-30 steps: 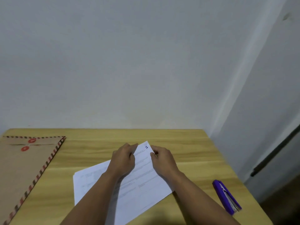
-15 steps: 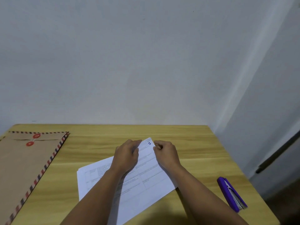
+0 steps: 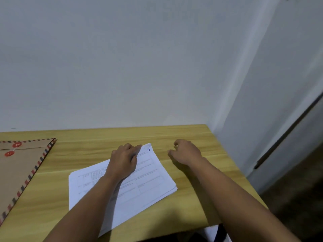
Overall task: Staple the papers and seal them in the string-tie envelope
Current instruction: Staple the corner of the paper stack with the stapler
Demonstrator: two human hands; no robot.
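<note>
My left hand [image 3: 125,160] lies palm down on the papers [image 3: 150,179], its fingers [image 3: 135,148] curled over the far corner of the stack beside a blue handwritten mark; it presses the sheets without gripping them. My right hand [image 3: 186,151] is clear of the stack, just to its right, fingers loosely curled and apart, holding nothing; I cannot tell whether it touches the wood or hangs just above it. Both bare forearms run in from the near edge of the view.

The papers are a thin pile of white printed sheets, lying flat and turned at an angle to the table edge, their edges slightly fanned at the right corner. They sit near the middle of the table [image 3: 192,137], a light wooden top with visible grain, whose far edge meets a plain pale wall [image 3: 122,67].

The envelope [image 3: 19,170] lies flat at the left of the table, well apart from the papers and partly cut off by the edge of the view. It is brown with a red-and-dark striped border and two red round buttons [image 3: 17,144] near its far end. Whether anything is inside it cannot be seen.

At the right, past the wall corner, stands a pale panel [image 3: 288,84] with a dark strip running along it.
</note>
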